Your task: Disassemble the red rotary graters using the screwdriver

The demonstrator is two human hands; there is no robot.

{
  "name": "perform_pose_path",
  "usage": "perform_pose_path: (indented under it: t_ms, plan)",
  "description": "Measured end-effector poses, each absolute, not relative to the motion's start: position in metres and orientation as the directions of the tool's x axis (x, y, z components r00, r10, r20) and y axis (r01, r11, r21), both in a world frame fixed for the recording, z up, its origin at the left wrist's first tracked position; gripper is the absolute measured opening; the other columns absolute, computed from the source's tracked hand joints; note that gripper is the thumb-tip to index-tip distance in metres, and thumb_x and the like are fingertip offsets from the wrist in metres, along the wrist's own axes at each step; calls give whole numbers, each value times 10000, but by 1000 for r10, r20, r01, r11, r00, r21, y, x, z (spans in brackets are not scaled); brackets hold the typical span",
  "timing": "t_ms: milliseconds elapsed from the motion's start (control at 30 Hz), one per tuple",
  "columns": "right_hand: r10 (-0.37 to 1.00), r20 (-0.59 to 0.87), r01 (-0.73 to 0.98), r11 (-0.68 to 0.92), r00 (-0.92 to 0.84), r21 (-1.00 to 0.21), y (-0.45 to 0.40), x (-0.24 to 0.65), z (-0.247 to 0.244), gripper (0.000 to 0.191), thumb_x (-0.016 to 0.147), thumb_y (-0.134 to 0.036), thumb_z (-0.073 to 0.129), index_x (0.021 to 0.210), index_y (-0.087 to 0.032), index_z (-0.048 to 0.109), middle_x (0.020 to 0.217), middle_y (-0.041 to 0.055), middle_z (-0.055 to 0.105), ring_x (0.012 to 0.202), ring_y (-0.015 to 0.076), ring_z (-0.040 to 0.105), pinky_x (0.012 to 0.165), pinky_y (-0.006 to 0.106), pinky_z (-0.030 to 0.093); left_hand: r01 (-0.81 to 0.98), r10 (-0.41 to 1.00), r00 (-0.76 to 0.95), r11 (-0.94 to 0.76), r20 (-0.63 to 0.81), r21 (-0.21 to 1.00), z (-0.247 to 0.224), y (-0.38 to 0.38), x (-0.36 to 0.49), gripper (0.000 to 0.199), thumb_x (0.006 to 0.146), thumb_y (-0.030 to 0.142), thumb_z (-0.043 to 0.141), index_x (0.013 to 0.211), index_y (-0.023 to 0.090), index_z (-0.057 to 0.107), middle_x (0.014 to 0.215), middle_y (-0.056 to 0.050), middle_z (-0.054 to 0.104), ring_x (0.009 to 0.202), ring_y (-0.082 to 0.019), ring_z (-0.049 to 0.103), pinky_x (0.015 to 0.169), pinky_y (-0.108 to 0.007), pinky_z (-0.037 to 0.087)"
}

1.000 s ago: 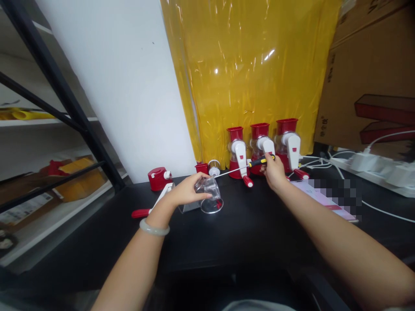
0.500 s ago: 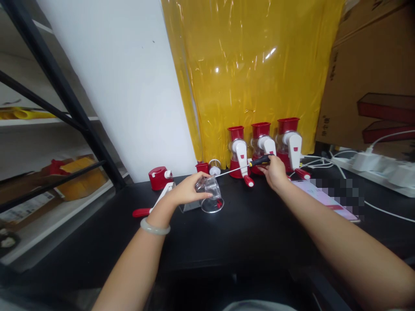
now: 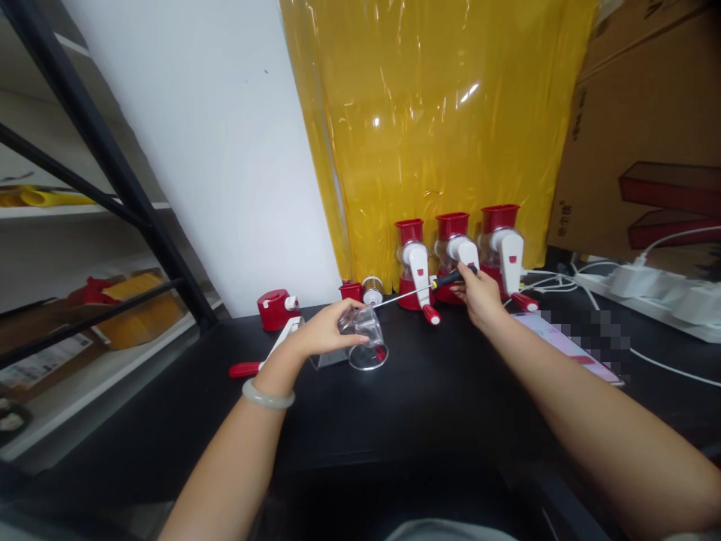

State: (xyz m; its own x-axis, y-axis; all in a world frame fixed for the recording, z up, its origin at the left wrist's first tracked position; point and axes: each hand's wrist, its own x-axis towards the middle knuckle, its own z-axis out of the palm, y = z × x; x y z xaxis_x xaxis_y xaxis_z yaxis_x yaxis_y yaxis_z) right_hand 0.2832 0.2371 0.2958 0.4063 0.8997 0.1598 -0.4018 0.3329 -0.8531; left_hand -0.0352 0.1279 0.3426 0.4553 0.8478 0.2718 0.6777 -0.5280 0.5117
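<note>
A clear plastic housing (image 3: 369, 327) lies tilted on the black table, with my left hand (image 3: 327, 328) closed around its upper left side. Small red bits show inside its round opening. My right hand (image 3: 478, 294) grips the black and yellow handle of a screwdriver (image 3: 449, 277). The metal shaft slants down to the left, and its tip meets the far side of the clear housing; the exact contact point is too small to tell. Left of my left hand are a white crank with a red handle (image 3: 245, 370) and a red base (image 3: 277, 309).
Behind the hands stand three red and white rotary graters (image 3: 413, 264). A metal drum (image 3: 372, 290) and a red part (image 3: 350, 291) sit near the wall. At right are a phone (image 3: 568, 347), white cables and a power strip (image 3: 665, 297). A shelf rack (image 3: 113, 173) stands left.
My right hand's fingers have shifted around the screwdriver handle, which has moved slightly right and up. My left hand holds the clear housing in nearly the same place.
</note>
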Motion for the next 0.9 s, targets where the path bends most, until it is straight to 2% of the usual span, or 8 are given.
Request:
perform_pose_path:
  t_ms: [200,333,467,567,633,733,800,900]
  plan:
    - [903,166,-468,354,396,-810,233,282,302,171,820,-262,765,792,-195,610,639,-19,657,514,101,631,461,168,527,677,843,460,-536,279,504,343,128,-35,592,787,485,817,1274,228,598,1251,-117,695,1122,-297,679,1017,-491,518]
    - [912,145,-491,335,385,-804,232,282,301,98,845,-202,665,787,-200,586,668,-18,662,564,106,655,509,184,560,678,840,464,-541,282,498,342,129,-36,600,789,489,816,1279,222,597,1248,-119,696,1113,-296,680,1005,-488,524]
    - [909,189,-442,353,372,-825,236,283,297,51,842,-240,600,840,-223,552,718,-20,663,653,144,690,514,222,572,680,840,463,-542,284,494,342,129,-36,594,790,491,815,1274,219,602,1249,-117,695,1114,-297,680,1000,-488,528]
    - [887,236,-367,389,397,-845,241,283,293,122,856,-328,598,920,-244,538,796,-22,654,695,158,694,514,246,569,680,842,459,-539,285,497,342,129,-36,592,792,487,816,1275,223,599,1248,-112,696,1111,-293,681,1002,-485,529]
    - [864,257,-295,406,433,-865,243,283,290,226,860,-427,630,962,-258,519,809,-27,629,652,158,671,487,260,547,674,840,462,-540,283,504,341,129,-35,590,795,481,813,1279,223,595,1249,-114,695,1110,-292,682,995,-480,533]
    - [838,309,-184,425,450,-886,244,283,287,388,823,-569,693,973,-271,494,693,-52,566,514,146,578,432,266,482,676,842,463,-537,277,505,341,129,-36,592,793,480,812,1280,223,595,1246,-116,694,1107,-294,683,987,-479,536]
    - [830,344,-153,446,439,-882,243,283,286,444,783,-598,736,968,-269,503,619,-70,526,465,135,522,418,261,448,680,843,461,-536,277,500,341,129,-36,590,789,482,813,1275,223,599,1246,-115,694,1107,-296,683,993,-481,532]
    - [838,325,-177,435,437,-883,242,283,286,439,745,-551,774,970,-255,541,598,-72,530,455,131,515,422,259,450,683,841,461,-539,281,493,341,130,-36,588,785,481,816,1269,225,603,1264,-115,690,1120,-300,679,1005,-483,526]
